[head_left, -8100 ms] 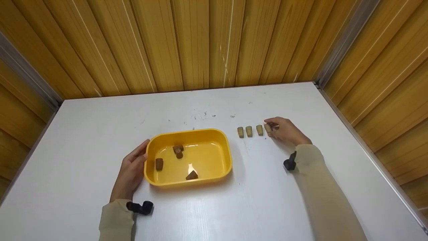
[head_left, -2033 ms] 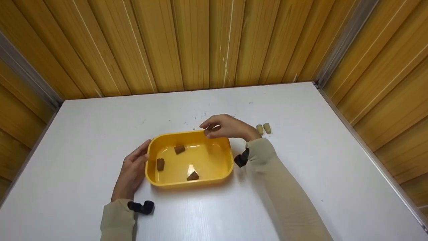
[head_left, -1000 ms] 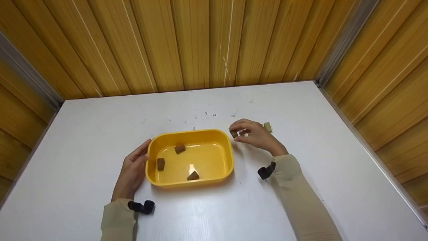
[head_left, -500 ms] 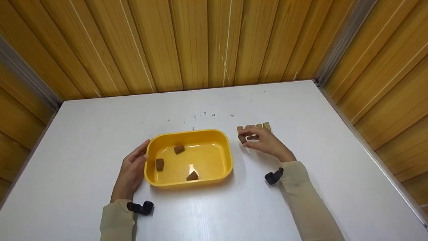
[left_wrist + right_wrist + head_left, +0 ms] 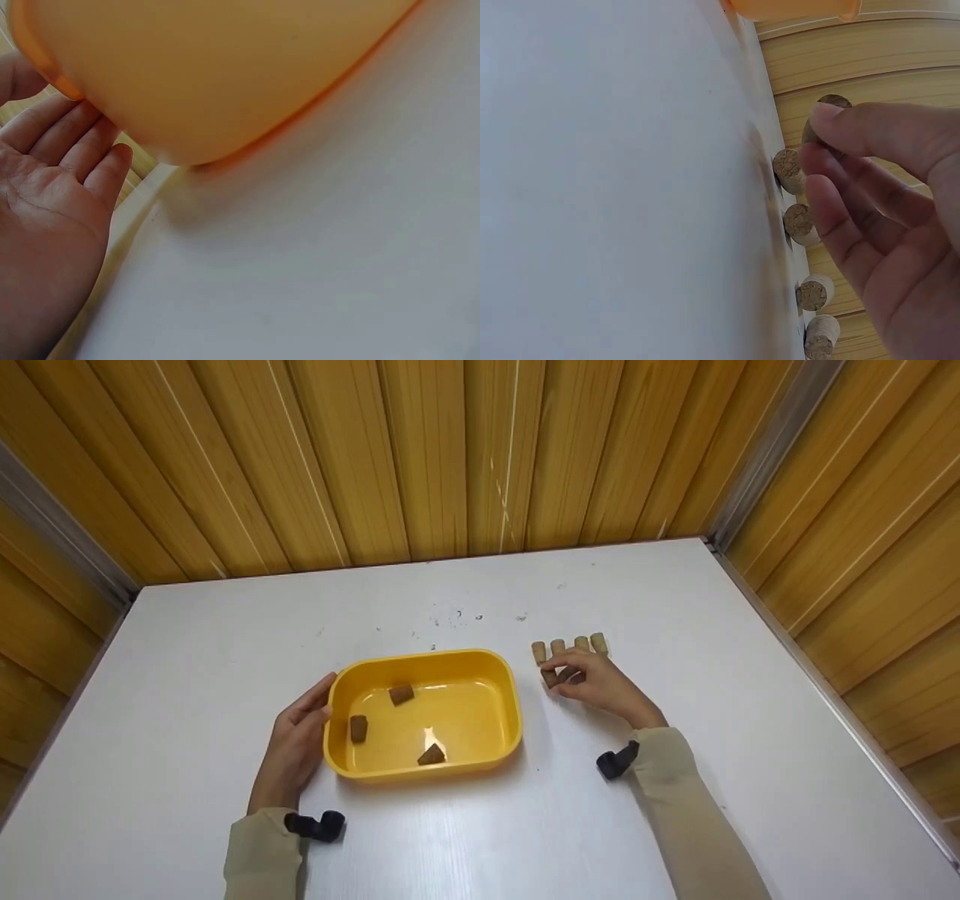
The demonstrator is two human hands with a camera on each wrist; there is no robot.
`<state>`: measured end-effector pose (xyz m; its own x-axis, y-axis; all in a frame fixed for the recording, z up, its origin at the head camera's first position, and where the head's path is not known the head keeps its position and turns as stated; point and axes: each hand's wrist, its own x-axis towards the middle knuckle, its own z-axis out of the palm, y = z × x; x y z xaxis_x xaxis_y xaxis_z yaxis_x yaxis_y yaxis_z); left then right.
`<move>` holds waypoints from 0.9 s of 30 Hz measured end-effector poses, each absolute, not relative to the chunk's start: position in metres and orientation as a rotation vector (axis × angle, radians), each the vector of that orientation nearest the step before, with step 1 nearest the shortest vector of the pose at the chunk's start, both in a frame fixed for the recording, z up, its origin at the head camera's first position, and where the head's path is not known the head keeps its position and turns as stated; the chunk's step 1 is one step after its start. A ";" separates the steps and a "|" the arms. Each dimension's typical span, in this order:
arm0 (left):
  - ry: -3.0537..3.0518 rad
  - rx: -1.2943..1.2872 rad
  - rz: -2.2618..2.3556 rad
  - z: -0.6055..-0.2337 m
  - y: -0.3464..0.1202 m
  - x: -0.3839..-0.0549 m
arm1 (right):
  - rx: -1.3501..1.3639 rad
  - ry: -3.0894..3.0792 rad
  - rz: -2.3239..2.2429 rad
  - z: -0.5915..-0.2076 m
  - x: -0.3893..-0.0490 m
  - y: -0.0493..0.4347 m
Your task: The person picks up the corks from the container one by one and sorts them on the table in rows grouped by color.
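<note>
In the head view my left hand (image 5: 296,742) holds the left side of a yellow plastic tub (image 5: 517,712), thumb at the rim. Its fingers (image 5: 64,142) lie against the outer wall in the left wrist view. Three brown tapered corks lie inside: one near the back wall (image 5: 402,694), one at the left (image 5: 359,728), one at the front (image 5: 431,754). My right hand (image 5: 600,682) pinches another brown cork (image 5: 550,679) between thumb and fingertips, just in front of a row of several light corks (image 5: 539,652). The right wrist view shows this pinched cork (image 5: 834,100) partly covered by the thumb.
Everything rests on a white tabletop (image 5: 480,847) with small dark marks (image 5: 459,616) behind the tub. Wood-look panels (image 5: 427,457) rise at the back and sides. A black wrist device (image 5: 617,761) sits at the right cuff, a similar device (image 5: 316,825) at the left.
My right hand arranged the light corks earlier, then lifted a brown cork from the tub and carried it right, to the front of the row's left end. The left hand stays put.
</note>
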<state>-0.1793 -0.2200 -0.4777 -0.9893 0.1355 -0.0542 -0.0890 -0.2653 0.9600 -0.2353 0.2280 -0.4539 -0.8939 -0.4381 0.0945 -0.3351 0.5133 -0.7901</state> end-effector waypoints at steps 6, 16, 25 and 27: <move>1.803 0.053 2.401 -0.479 -0.220 -0.179 | -0.645 2.616 -1.316 -0.456 -0.235 0.228; 1.784 0.050 2.423 -0.479 -0.218 -0.181 | -0.540 2.581 -1.322 -0.459 -0.234 0.228; 1.773 0.069 2.438 -0.481 -0.219 -0.181 | -0.560 2.604 -1.311 -0.465 -0.236 0.227; 1.769 0.076 2.447 -0.481 -0.220 -0.181 | -0.566 2.608 -1.309 -0.465 -0.237 0.226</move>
